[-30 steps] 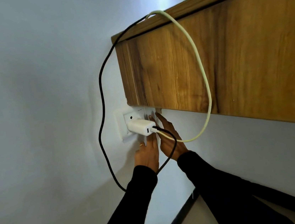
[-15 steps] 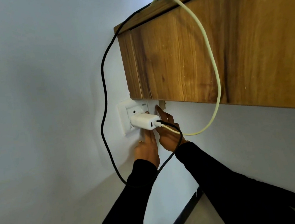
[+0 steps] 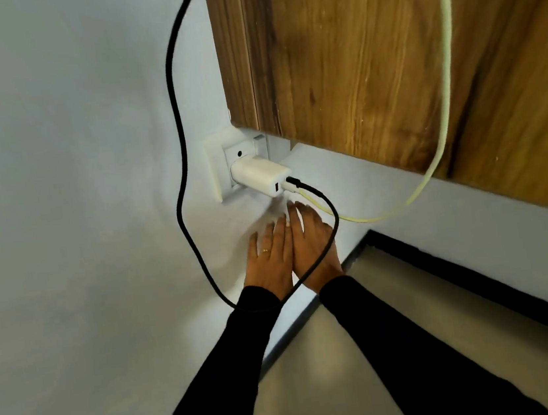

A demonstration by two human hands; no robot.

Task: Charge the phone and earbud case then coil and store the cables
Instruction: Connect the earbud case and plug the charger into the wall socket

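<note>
Head view, low beside a pale wall: white two-port charger block seated in a white wall socket under a wood-grain cabinet panel, with a black charging cable and a pale yellow-green charging cable both plugged into its face and running up out of frame. Left hand and right hand side by side just below the block, fingers straight, each grip slack and holding nothing; black cable looped across the right hand's back and the left wrist. Phone and earbud case out of view. Probably checking the plug-in: best to draw both hands clear of the black loop slowly, without snagging it, and leave the connectors undisturbed.
</note>
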